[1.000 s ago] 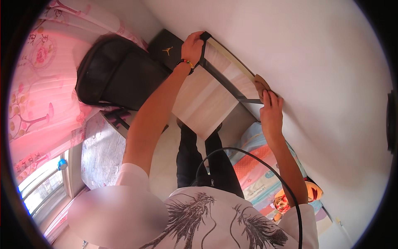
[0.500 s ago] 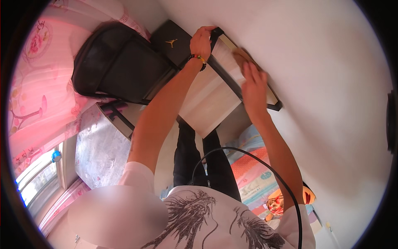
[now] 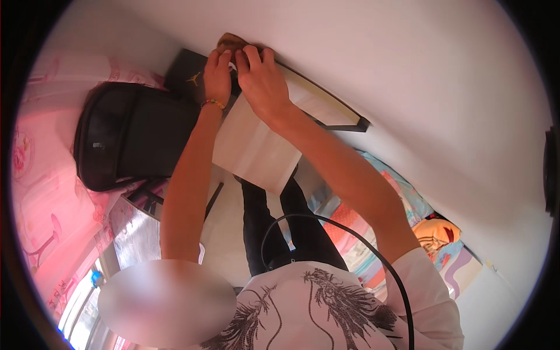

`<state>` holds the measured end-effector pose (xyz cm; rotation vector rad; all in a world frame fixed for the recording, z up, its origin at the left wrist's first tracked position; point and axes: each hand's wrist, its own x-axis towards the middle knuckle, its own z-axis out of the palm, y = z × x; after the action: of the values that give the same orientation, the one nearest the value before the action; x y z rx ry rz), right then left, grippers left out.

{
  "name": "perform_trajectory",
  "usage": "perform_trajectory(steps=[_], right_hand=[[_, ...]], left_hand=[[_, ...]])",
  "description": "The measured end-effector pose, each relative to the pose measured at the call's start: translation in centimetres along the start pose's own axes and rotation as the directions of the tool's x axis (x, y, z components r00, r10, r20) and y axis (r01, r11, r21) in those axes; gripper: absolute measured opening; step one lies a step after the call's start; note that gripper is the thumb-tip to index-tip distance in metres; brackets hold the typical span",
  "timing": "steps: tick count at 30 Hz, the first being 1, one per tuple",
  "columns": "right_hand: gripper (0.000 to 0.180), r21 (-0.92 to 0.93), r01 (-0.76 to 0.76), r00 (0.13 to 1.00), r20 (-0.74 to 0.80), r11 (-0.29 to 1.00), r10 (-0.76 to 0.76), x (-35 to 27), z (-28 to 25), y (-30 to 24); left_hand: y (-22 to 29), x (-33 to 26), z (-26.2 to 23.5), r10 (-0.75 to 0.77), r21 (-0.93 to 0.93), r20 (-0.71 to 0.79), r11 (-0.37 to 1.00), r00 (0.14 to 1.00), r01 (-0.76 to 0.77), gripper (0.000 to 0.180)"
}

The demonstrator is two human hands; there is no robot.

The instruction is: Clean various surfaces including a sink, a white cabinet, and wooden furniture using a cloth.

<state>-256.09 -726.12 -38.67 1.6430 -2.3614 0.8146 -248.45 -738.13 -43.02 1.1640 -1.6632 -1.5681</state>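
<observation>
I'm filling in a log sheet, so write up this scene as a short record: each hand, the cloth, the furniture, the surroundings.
Left hand: at the unit's upper-left corner, fingertips beside the cloth; contact unclear
Right hand: holding the brown cloth, close to the left hand
Brown cloth: bunched beyond the fingertips
Wood-grain unit: pale panels, black edging, beside a white wall
Left side: black box, patterned pink curtain
Lower right: multicoloured bedding
</observation>
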Motion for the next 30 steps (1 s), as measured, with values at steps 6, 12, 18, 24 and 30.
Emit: perform_trajectory(steps=[6, 12, 18, 24, 30], right_hand=[[0.029, -0.098, 0.001, 1.000, 0.008, 0.995, 0.000, -5.9, -6.3, 5.2], [0.041, -0.311, -0.083, 0.943, 0.284, 0.947, 0.176, -13.4, -13.7, 8.3], [0.057, -0.196, -0.340, 0.871, 0.302, 0.920, 0.387, -18.0, -16.8, 8.2], [0.055, 0.061, -0.491, 0.871, 0.061, 0.869, 0.488, -23.6, -13.1, 7.1], [0.046, 0.452, -0.694, 0.589, -0.092, 0.561, 0.803, -26.3, -6.5, 2.6]], left_hand=[[0.7, -1.4, 3.1, 0.169, 0.208, -0.067, 0.966, 0.983, -0.152, 0.035], [0.3, -1.1, 2.4, 0.133, 0.268, -0.088, 0.958, 0.987, -0.105, 0.034], [-0.6, -1.2, 1.6, 0.235, 0.294, -0.126, 0.937, 0.964, -0.190, 0.035], [-1.4, -3.7, 1.1, 0.316, 0.324, -0.150, 0.911, 0.937, -0.256, 0.035], [-4.2, -4.2, -1.8, 0.363, 0.313, -0.226, 0.906, 0.904, -0.286, 0.038]])
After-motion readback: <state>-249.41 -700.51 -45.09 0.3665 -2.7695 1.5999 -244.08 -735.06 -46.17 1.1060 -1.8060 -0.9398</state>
